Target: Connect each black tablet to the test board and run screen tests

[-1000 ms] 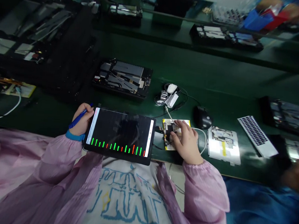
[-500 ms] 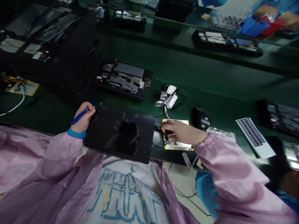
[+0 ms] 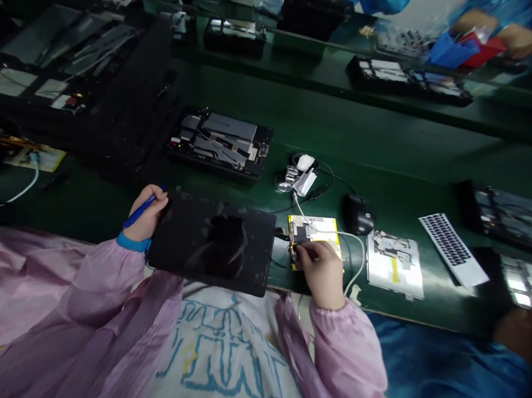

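My left hand (image 3: 145,211) is closed round a blue pen (image 3: 139,210) and grips the upper left edge of a black tablet screen (image 3: 213,244). The screen lies at the bench's front edge with its dark glass facing up. Thumb and fingers of my right hand (image 3: 323,267) are pinched together over the left part of a yellow-edged circuit assembly (image 3: 321,226). Whatever sits between those fingertips is too small to make out. A short dark ribbon (image 3: 281,232) bridges the screen and the assembly. A white cable (image 3: 354,235) runs across the assembly.
An open tablet housing (image 3: 224,142) lies behind the screen, with a coiled cable bundle (image 3: 301,171) to its right. A black mouse-shaped device (image 3: 359,214), a silver plate (image 3: 395,264) and a label sheet (image 3: 453,246) lie rightward. Stacked housings (image 3: 77,49) stand left. Co-workers' hands show around.
My right hand has moved nearer to me, from the assembly's upper left to its lower left, with its fingers pinched. The white cable and silver plate are now uncovered. My left hand keeps its hold.
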A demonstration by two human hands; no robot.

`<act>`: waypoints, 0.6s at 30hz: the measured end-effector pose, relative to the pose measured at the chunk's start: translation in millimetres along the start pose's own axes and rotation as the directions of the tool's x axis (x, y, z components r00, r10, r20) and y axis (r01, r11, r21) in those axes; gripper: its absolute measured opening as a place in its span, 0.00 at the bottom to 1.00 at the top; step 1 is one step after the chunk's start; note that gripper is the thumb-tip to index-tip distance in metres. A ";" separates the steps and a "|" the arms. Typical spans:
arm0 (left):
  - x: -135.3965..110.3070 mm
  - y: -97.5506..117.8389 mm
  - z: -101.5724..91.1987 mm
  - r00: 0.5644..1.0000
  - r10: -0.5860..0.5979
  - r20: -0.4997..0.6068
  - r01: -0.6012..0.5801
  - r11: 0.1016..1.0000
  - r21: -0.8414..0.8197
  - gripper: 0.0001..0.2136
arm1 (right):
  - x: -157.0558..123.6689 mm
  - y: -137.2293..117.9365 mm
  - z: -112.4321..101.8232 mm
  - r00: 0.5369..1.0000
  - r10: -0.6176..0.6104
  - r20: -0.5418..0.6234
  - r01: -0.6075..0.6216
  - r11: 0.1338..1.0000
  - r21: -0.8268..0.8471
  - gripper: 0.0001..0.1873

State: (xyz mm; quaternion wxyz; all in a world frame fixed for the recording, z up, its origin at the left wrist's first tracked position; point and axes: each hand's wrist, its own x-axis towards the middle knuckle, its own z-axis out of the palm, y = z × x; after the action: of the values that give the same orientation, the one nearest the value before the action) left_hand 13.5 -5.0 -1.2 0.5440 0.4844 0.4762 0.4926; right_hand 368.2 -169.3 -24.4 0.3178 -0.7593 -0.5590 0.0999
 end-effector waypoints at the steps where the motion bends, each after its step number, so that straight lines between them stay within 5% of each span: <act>1: 0.5 -0.6 -0.1 1.000 0.006 0.003 -0.006 1.000 0.008 0.13 | -3.2 -1.3 4.0 0.999 0.032 -0.034 -0.031 0.999 0.010 0.07; 11: -2.5 -9.8 -11.7 0.997 0.060 0.043 -0.063 0.995 0.074 0.14 | -6.0 -9.1 18.4 0.983 0.135 -0.125 -0.136 0.991 0.001 0.05; 18: -13.3 2.3 -13.6 0.989 0.139 0.044 -0.140 0.990 0.034 0.15 | -10.6 -18.9 17.5 0.980 0.152 -0.132 -0.150 0.988 0.026 0.06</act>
State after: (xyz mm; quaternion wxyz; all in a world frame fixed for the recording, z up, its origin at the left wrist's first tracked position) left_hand -1.0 -17.3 0.6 0.5090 0.5367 0.4387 0.5103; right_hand 340.7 -169.2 -28.9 0.3521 -0.8019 -0.4764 0.0772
